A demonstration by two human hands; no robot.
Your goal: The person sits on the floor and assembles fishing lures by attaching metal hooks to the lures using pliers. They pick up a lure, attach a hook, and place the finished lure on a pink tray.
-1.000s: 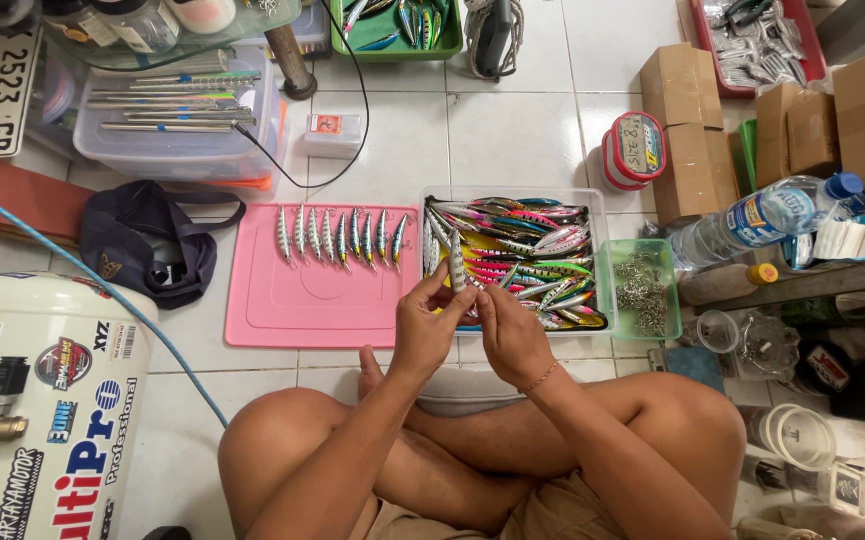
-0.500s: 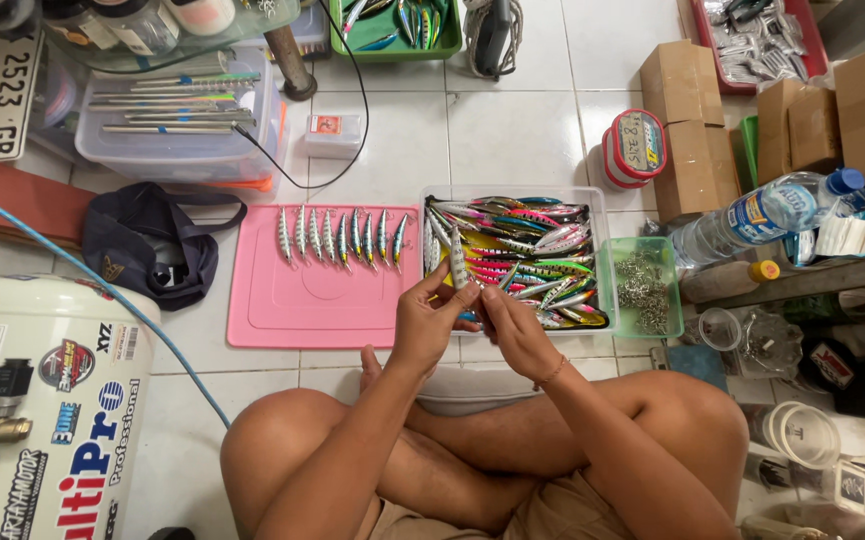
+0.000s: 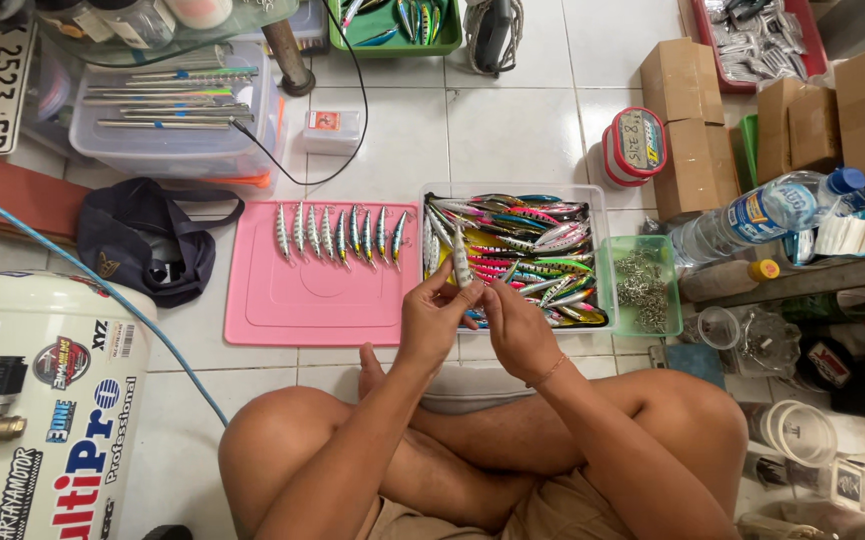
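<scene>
Seated cross-legged on the tiled floor [image 3: 522, 130], I work over a spread of fishing tackle. To the left of my hands lies a pink tray [image 3: 322, 295] carrying a row of silver lures [image 3: 337, 232] along its far edge. Directly beyond my hands sits a clear tub [image 3: 592, 200] heaped with multicoloured lures [image 3: 527, 245], and just right of it a small green box [image 3: 642, 290] of metal hooks. My left hand [image 3: 432, 325] is closed, pinching a pale lure [image 3: 461, 262] between thumb and fingertips and holding it upright above the tub's near edge. My right hand [image 3: 514, 330] is closed too, fingertips meeting the lure's lower end; what they grip there is too small to tell.
</scene>
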